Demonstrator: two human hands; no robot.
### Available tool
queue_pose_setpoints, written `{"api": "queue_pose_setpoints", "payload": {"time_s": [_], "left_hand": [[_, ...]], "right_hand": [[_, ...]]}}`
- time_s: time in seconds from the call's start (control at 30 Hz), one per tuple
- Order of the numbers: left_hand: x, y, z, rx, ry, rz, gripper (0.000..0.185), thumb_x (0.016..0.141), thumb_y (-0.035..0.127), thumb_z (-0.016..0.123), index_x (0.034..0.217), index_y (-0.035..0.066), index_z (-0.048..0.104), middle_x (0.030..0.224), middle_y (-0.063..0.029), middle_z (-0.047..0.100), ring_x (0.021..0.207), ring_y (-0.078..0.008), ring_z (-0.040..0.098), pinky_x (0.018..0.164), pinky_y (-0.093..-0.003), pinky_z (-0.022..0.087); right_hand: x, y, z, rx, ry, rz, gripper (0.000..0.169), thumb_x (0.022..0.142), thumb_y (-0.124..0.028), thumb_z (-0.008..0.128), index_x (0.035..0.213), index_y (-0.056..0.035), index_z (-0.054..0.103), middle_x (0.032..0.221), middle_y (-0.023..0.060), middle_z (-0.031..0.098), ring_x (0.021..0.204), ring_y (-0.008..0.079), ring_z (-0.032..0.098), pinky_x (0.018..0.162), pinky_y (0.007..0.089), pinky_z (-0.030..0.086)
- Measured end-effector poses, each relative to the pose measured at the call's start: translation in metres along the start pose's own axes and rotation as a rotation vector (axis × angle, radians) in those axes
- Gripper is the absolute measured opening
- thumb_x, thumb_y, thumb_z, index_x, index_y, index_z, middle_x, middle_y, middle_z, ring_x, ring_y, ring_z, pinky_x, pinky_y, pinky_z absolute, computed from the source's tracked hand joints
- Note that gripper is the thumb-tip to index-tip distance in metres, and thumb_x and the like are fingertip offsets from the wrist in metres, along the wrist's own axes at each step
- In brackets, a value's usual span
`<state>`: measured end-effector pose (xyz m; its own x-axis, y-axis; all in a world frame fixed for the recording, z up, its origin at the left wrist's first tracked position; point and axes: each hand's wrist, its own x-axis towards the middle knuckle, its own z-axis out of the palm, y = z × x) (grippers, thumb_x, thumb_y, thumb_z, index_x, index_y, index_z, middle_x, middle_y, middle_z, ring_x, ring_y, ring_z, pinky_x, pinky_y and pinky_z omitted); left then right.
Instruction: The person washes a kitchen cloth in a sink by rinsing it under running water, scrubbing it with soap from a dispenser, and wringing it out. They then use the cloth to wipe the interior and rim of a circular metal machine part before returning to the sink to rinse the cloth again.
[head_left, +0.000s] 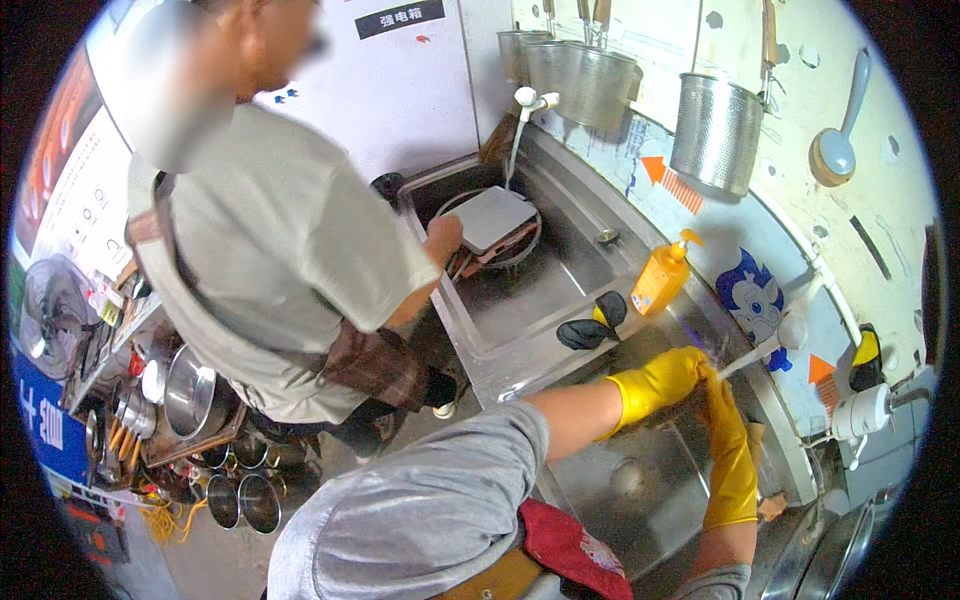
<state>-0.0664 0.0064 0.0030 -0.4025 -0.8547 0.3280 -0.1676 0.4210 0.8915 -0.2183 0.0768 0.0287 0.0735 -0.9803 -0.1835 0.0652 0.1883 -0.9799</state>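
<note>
Both my hands wear yellow rubber gloves and meet under the spout of a white tap (784, 337). My left hand (675, 375) reaches in from the left, its fingers touching the right glove. My right hand (718, 401) comes up from below, fingertips raised towards the spout. Whether a small thing lies between the gloves is hidden. Below them is a stainless steel sink basin (630, 480). An orange pump bottle (661, 276) stands on the sink ledge beyond my left hand. Near it, a black and yellow item (596, 324) lies on the divider between the basins.
At a second basin (547, 300), a person (292, 225) holds a flat light-coloured item (495, 217) under another tap (525, 112). Perforated metal strainers (716, 135) and a ladle (840, 150) hang on the wall. Metal pots (259, 502) stand on the floor at left.
</note>
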Motion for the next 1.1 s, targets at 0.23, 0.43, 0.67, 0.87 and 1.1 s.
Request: {"api": "queue_pose_setpoints", "payload": {"time_s": [0.23, 0.43, 0.67, 0.87, 1.1], "left_hand": [[0.001, 0.019, -0.017, 0.081, -0.422, -0.033, 0.03, 0.086, 0.03, 0.06, 0.101, 0.004, 0.063, 0.095, -0.0182, 0.066, 0.093, -0.0341, 0.064, 0.077, -0.0388, 0.05], [-0.015, 0.007, -0.058, 0.325, -0.764, -0.272, 0.043, 0.083, 0.05, 0.063, 0.091, 0.009, 0.071, 0.082, -0.0116, 0.069, 0.079, -0.0215, 0.065, 0.069, -0.0387, 0.049], [-0.02, -0.033, 0.038, -1.096, 0.117, -0.539, 0.05, 0.093, 0.049, 0.048, 0.102, 0.004, 0.066, 0.089, -0.0087, 0.068, 0.079, -0.0227, 0.063, 0.073, -0.037, 0.05], [-0.018, -0.044, 0.061, -0.054, -0.059, -0.523, 0.047, 0.095, 0.048, 0.042, 0.1, 0.007, 0.065, 0.089, -0.0073, 0.065, 0.085, -0.0217, 0.061, 0.07, -0.0378, 0.048], [0.003, -0.06, 0.05, -0.769, -0.12, -0.626, 0.052, 0.095, 0.05, 0.046, 0.102, 0.001, 0.063, 0.097, -0.0137, 0.066, 0.086, -0.0251, 0.062, 0.078, -0.0391, 0.047]], "right_hand": [[-0.005, 0.039, 0.001, -0.244, 0.013, -0.132, 0.029, 0.084, -0.004, 0.064, 0.112, -0.005, 0.058, 0.111, 0.0047, 0.062, 0.102, 0.0171, 0.055, 0.09, 0.0301, 0.043], [-0.003, 0.033, -0.005, 0.373, 0.282, -0.082, 0.01, 0.082, -0.006, 0.055, 0.09, 0.0, 0.058, 0.095, 0.0148, 0.065, 0.076, 0.0245, 0.063, 0.075, 0.0304, 0.051], [0.025, 0.063, 0.036, 0.178, 0.554, -0.251, 0.01, 0.084, -0.003, 0.06, 0.086, -0.0044, 0.051, 0.091, 0.0077, 0.06, 0.087, 0.0162, 0.056, 0.08, 0.0273, 0.046], [0.031, 0.047, 0.047, -0.075, 0.7, -0.302, 0.023, 0.089, -0.021, 0.066, 0.089, -0.0056, 0.049, 0.077, 0.0007, 0.051, 0.073, 0.0106, 0.049, 0.066, 0.0259, 0.043], [0.04, 0.076, 0.022, 0.004, 0.439, -0.196, 0.058, 0.089, -0.021, 0.065, 0.136, -0.0014, 0.037, 0.119, 0.0112, 0.054, 0.103, 0.0186, 0.056, 0.088, 0.0297, 0.047]]}}
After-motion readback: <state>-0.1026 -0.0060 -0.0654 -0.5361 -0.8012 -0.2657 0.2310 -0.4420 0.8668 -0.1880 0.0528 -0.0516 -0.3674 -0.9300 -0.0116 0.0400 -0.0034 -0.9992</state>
